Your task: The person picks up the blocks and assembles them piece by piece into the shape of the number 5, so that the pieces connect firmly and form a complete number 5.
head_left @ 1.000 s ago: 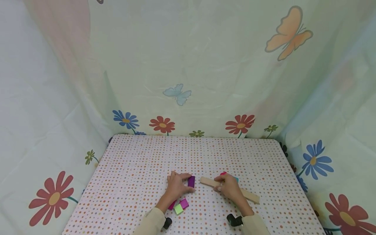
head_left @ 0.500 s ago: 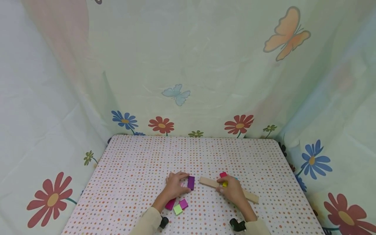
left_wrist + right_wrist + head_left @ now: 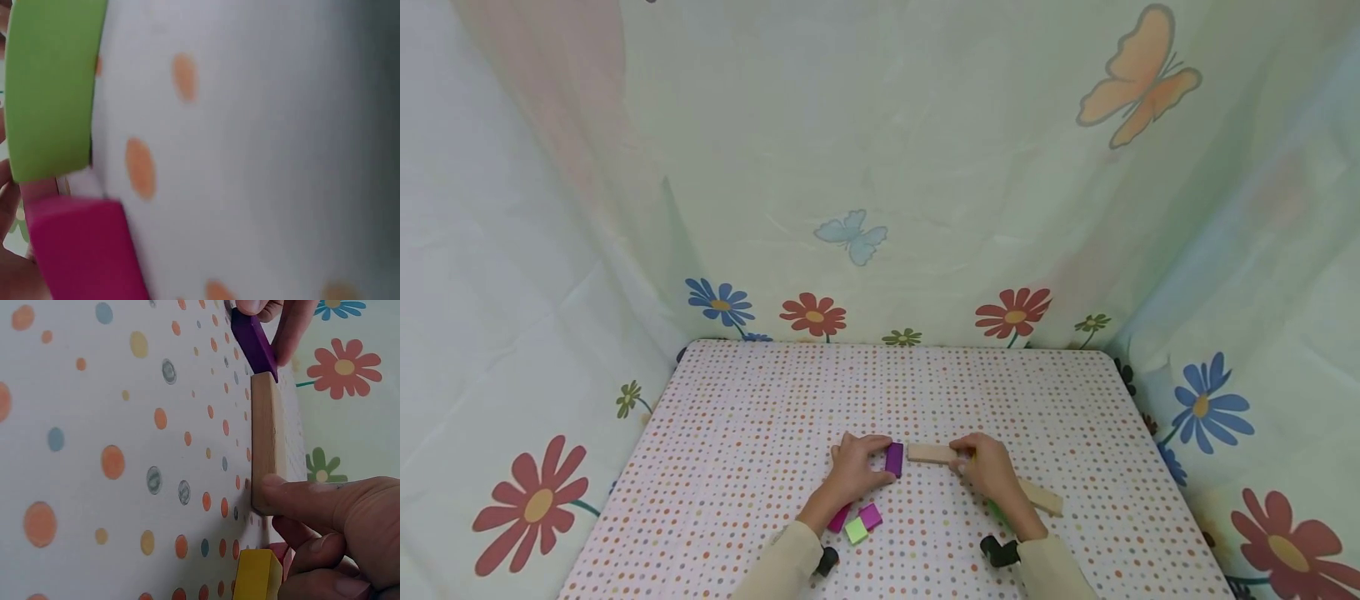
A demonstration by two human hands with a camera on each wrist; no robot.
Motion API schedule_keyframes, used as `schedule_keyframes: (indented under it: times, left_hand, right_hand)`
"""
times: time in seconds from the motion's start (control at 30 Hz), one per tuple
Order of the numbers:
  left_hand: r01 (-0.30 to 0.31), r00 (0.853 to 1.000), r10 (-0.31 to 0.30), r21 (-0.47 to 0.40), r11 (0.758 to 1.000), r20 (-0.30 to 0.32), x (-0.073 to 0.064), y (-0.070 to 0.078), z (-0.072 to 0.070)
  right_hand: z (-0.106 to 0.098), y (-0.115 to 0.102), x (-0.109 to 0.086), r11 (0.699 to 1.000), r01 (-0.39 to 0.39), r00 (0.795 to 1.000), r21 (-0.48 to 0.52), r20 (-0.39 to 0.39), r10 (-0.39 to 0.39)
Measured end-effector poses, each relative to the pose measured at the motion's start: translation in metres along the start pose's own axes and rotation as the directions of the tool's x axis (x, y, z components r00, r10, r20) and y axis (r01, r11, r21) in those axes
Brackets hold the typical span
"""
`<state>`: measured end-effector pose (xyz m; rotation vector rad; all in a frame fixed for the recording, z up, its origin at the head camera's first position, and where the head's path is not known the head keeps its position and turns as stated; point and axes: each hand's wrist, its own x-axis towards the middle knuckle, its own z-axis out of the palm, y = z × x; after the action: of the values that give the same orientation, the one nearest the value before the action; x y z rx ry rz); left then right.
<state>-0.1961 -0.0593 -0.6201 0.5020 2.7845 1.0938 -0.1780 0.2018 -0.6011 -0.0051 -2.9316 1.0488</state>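
My left hand (image 3: 853,465) pinches a small purple block (image 3: 894,460) by its two ends on the dotted table. Just right of it lies a plain wooden block (image 3: 929,453), whose right end my right hand (image 3: 991,468) grips between thumb and fingers. In the right wrist view the near end of the purple block (image 3: 255,342) lies close to the wooden block (image 3: 265,434); whether they touch I cannot tell. A yellow block (image 3: 257,575) sits beside the curled fingers of my right hand, partly cut off by the frame.
Near my left wrist lie a magenta block (image 3: 839,518), a pink-purple cube (image 3: 870,516) and a light green cube (image 3: 856,531). Another plain wooden block (image 3: 1042,497) and a green piece (image 3: 997,511) are partly hidden by my right forearm. Patterned cloth (image 3: 880,150) rises behind the table.
The wooden block in my right hand has swung from slanted to nearly level across the view, its left end nearer the purple block. The purple block has shifted slightly to the right.
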Motion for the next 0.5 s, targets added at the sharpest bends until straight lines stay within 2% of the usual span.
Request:
schedule_keyframes:
  times: [0.3, 0.5]
  left_hand:
    - [0.016, 0.998, -0.02, -0.058, 0.998, -0.06, 0.002, 0.001, 0.006]
    - [0.031, 0.997, -0.037, -0.078, 0.996, -0.075, 0.003, 0.001, 0.009]
  right_hand:
    - [0.001, 0.002, 0.009, 0.999, -0.008, 1.0, 0.042, 0.019, 0.007]
    - [0.003, 0.001, 0.013, 0.999, -0.019, 0.999, 0.044, 0.031, 0.018]
